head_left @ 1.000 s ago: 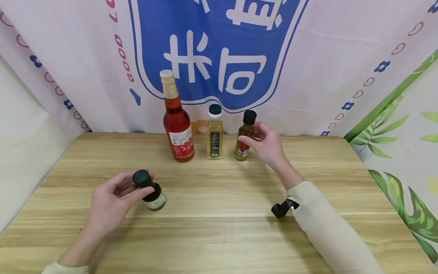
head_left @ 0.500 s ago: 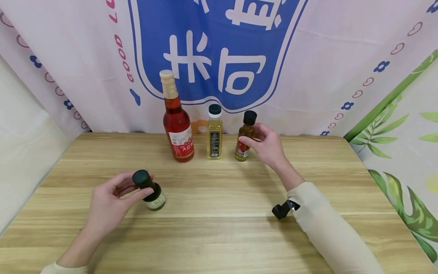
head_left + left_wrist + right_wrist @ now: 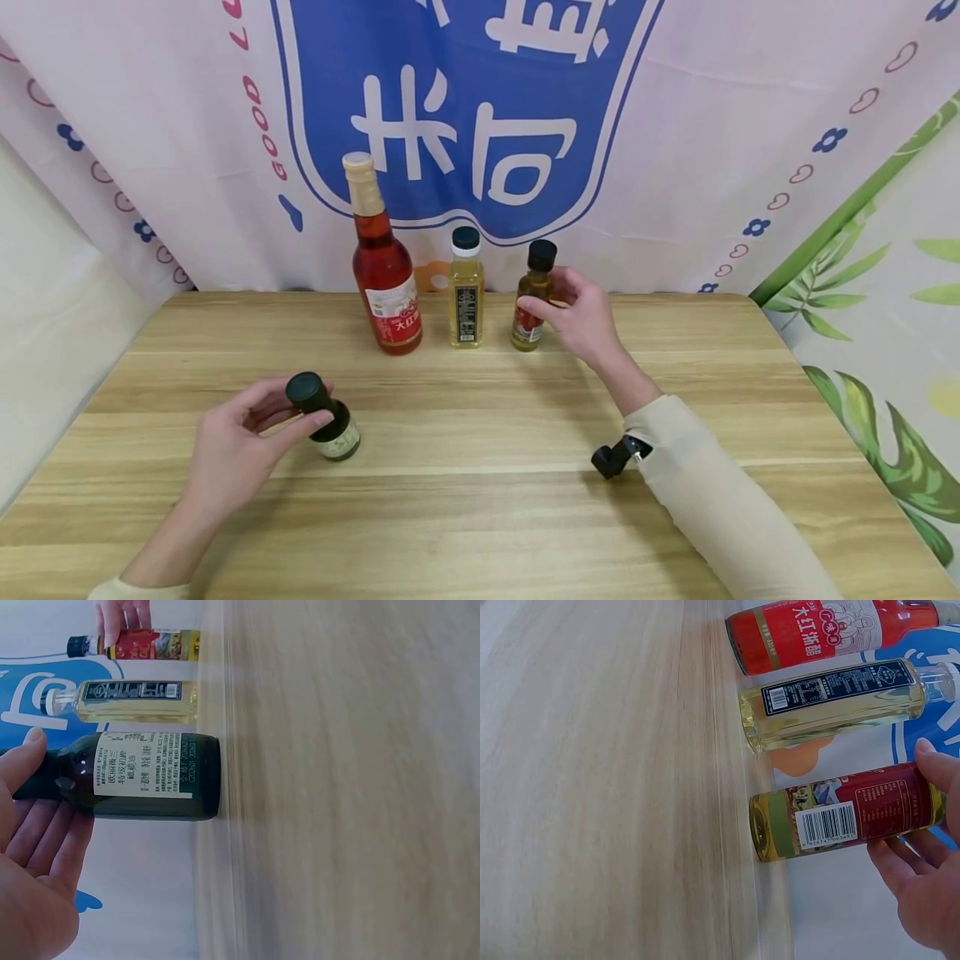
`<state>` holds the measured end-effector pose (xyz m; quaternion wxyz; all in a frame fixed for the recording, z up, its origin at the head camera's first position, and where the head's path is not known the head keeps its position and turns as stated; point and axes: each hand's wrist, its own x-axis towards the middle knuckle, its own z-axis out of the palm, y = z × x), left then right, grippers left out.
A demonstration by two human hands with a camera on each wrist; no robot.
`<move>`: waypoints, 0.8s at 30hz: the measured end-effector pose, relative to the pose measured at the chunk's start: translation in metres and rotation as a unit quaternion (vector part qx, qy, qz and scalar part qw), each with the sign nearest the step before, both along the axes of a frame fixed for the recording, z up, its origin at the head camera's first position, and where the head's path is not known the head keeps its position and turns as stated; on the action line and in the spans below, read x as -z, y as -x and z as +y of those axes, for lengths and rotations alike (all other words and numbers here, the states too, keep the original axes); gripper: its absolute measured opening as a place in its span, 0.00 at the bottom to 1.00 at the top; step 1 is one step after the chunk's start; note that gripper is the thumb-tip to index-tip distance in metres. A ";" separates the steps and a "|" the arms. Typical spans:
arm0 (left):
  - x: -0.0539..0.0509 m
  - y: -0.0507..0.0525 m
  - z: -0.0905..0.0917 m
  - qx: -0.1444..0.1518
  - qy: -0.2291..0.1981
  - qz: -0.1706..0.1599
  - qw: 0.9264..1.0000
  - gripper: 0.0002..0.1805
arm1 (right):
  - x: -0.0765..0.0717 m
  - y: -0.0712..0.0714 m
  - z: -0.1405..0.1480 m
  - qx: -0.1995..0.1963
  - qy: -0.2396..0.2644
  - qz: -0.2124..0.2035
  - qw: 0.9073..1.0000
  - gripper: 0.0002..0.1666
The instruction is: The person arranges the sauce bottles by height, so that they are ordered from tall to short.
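Near the table's left middle, my left hand grips the neck of a dark green olive oil bottle between thumb and fingers. The bottle stands upright, its pale printed label facing the left wrist camera. Farther back, my right hand holds a small oil bottle with a black cap and red label, thumb on one side and fingers on the other. Its barcode shows in the right wrist view. Beside it stand a square bottle of pale yellow liquid and a tall bottle of red vinegar.
The wooden table ends at a printed curtain just behind the back bottles. A black device sits at the right sleeve's cuff, above the tabletop.
The head view has shifted slightly, so everything appears a little farther left. Both hands keep the same grips, and the bottles stand in the same places on the table.
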<state>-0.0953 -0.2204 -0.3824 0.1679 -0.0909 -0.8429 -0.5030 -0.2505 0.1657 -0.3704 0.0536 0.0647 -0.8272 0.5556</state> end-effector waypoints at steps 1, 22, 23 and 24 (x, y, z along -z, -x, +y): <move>0.000 0.000 0.000 -0.001 0.000 -0.001 1.000 0.21 | 0.000 0.000 0.000 0.001 0.000 0.000 1.000 0.29; -0.009 0.006 0.010 -0.023 0.018 -0.005 1.000 0.21 | 0.001 -0.003 0.003 -0.005 0.018 -0.009 1.000 0.31; -0.010 0.006 0.011 -0.022 0.018 -0.004 1.000 0.21 | 0.001 -0.004 0.004 -0.005 0.017 -0.008 1.000 0.31; -0.010 0.007 0.013 -0.019 0.017 -0.004 1.000 0.21 | 0.002 -0.004 0.005 -0.005 0.017 -0.006 1.000 0.32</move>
